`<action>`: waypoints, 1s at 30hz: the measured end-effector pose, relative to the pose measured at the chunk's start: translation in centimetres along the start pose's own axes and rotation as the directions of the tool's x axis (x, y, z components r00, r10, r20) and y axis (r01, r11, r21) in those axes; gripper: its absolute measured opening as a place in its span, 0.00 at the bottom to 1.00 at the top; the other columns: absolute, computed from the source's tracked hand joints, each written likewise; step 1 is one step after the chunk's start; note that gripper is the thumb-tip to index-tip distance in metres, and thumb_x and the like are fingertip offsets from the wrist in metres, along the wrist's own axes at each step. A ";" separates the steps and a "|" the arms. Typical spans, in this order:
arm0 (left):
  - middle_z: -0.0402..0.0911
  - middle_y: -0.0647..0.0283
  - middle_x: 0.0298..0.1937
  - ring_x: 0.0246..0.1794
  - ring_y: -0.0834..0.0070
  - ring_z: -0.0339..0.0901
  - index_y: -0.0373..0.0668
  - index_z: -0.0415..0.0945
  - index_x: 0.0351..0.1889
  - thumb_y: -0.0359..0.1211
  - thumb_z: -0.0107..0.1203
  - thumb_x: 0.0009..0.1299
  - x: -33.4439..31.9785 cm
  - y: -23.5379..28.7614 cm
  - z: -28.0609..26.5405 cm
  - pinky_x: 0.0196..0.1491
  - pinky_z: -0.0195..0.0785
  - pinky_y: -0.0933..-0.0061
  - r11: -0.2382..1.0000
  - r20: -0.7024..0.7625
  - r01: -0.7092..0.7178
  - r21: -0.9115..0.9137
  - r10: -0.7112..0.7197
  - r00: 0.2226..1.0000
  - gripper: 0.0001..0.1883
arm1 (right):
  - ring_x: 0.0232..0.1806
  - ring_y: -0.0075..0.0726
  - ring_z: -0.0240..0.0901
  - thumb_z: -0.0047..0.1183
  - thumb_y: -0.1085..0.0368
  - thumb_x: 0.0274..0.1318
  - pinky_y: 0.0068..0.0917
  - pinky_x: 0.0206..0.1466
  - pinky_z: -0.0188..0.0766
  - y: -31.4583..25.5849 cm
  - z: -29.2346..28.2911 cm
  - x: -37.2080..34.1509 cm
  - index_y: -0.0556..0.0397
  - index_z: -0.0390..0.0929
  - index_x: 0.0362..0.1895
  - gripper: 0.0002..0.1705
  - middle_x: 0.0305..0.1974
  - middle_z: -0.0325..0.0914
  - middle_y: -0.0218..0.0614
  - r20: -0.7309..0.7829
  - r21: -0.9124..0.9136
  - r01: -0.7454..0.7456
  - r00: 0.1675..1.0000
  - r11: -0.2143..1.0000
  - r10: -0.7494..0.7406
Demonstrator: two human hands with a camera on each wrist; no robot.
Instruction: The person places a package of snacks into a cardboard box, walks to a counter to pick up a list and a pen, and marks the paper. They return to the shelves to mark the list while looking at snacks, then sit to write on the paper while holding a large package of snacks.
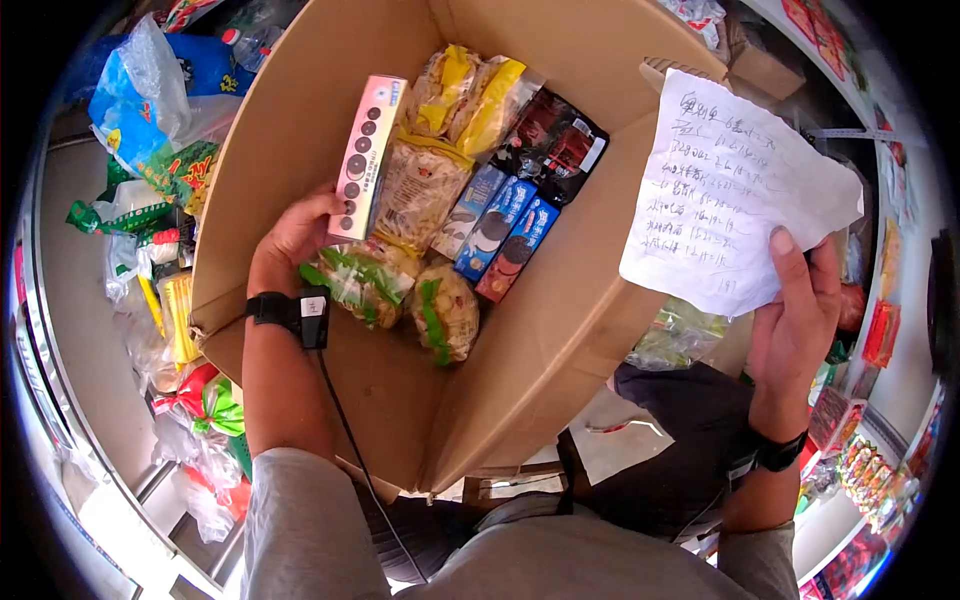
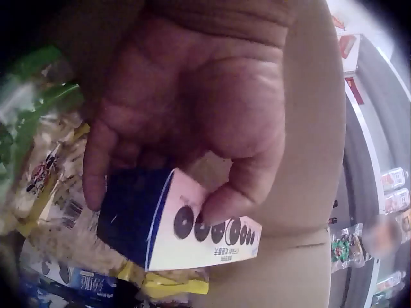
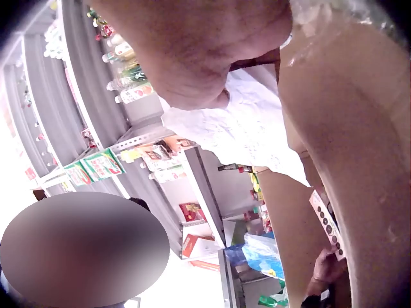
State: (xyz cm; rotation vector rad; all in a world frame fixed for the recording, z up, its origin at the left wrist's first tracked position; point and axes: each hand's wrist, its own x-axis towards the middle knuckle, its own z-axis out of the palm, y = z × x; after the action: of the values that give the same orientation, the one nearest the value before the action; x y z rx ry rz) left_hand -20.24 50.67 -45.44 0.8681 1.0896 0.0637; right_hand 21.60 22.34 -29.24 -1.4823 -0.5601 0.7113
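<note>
My left hand [image 1: 298, 228] grips one end of a long, narrow biscuit box [image 1: 366, 160], white-pink with a row of dark round cookies printed on it. In the left wrist view the thumb lies on the printed face and the fingers are on the dark blue side. The box is inside a big cardboard carton [image 1: 530, 370], over bagged snacks [image 1: 424, 185]. Beside them lie blue biscuit boxes [image 1: 495, 230] and a black packet [image 1: 553, 145]. Right of the carton, my right hand [image 1: 798, 320] pinches a creased white sheet of handwritten lines [image 1: 730, 200] by its lower corner.
Green-banded snack bags [image 1: 445, 312] lie at the carton's near end. Plastic bags and packets [image 1: 150, 110] crowd the left side. Store shelves [image 3: 103, 83] with bottles and packets stand around. A blurred person's head shows in the right wrist view.
</note>
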 end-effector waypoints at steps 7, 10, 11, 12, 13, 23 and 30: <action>0.80 0.60 0.58 0.54 0.67 0.79 0.39 0.72 0.64 0.44 0.65 0.60 2.4 -1.2 4.4 0.53 0.81 0.63 0.721 -0.071 0.329 0.610 -0.363 0.929 0.35 | 0.63 0.32 0.72 0.53 0.71 0.69 0.29 0.69 0.64 -0.1 0.0 0.4 0.62 0.70 0.66 0.23 0.61 0.77 0.41 0.011 0.004 0.025 1.000 1.000 -0.025; 0.83 0.57 0.50 0.47 0.67 0.82 0.37 0.75 0.59 0.46 0.66 0.59 4.5 -2.6 7.0 0.50 0.81 0.65 0.588 -0.028 0.278 0.760 -0.398 0.917 0.33 | 0.62 0.31 0.73 0.53 0.71 0.69 0.29 0.69 0.65 -0.3 -0.2 0.4 0.62 0.71 0.66 0.23 0.61 0.77 0.41 0.011 0.025 0.007 1.000 1.000 -0.008; 0.84 0.55 0.48 0.46 0.65 0.83 0.36 0.76 0.57 0.46 0.67 0.58 4.9 -2.6 8.2 0.50 0.80 0.64 0.552 -0.097 0.282 0.785 -0.339 0.936 0.33 | 0.62 0.31 0.73 0.54 0.71 0.69 0.29 0.69 0.65 -0.4 -0.2 0.3 0.62 0.71 0.66 0.23 0.61 0.77 0.40 0.010 0.021 0.004 1.000 1.000 -0.004; 0.85 0.53 0.46 0.45 0.64 0.83 0.35 0.77 0.56 0.47 0.67 0.57 5.0 -2.5 9.6 0.49 0.80 0.63 0.516 -0.163 0.288 0.807 -0.273 0.948 0.33 | 0.61 0.31 0.73 0.54 0.70 0.69 0.28 0.69 0.65 -0.5 -0.3 0.2 0.62 0.71 0.66 0.23 0.61 0.77 0.40 0.008 0.018 0.002 1.000 1.000 -0.002; 0.85 0.51 0.43 0.43 0.62 0.84 0.35 0.77 0.54 0.47 0.68 0.56 5.2 -2.4 10.8 0.49 0.80 0.62 0.480 -0.224 0.296 0.826 -0.202 0.953 0.33 | 0.61 0.31 0.73 0.55 0.71 0.69 0.28 0.69 0.65 -0.5 -0.5 0.0 0.61 0.71 0.66 0.23 0.61 0.77 0.40 0.011 0.006 0.005 1.000 1.000 -0.005; 0.79 0.46 0.54 0.57 0.49 0.78 0.38 0.75 0.54 0.38 0.71 0.56 9.3 -13.9 13.4 0.59 0.74 0.55 0.131 -0.199 0.166 0.977 0.301 0.933 0.29 | 0.44 0.17 0.72 0.60 0.69 0.65 0.19 0.52 0.68 -1.6 0.2 -2.0 0.58 0.79 0.49 0.11 0.43 0.82 0.27 -0.029 -0.028 0.050 0.998 0.998 -0.051; 0.78 0.49 0.62 0.58 0.58 0.80 0.38 0.77 0.58 0.45 0.51 0.73 1.8 -4.2 17.0 0.59 0.74 0.58 0.555 -0.152 -0.118 0.824 0.416 0.897 0.23 | 0.39 0.16 0.72 0.61 0.68 0.64 0.20 0.45 0.70 -2.4 0.8 -5.5 0.58 0.79 0.44 0.08 0.37 0.80 0.25 0.121 0.140 -0.109 0.988 0.984 0.092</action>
State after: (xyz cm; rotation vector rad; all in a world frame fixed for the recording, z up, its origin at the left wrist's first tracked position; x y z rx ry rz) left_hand -7.37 38.68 -46.43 1.9259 1.3021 -0.0341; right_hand 17.42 19.02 -26.34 -1.3467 -0.5113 0.9017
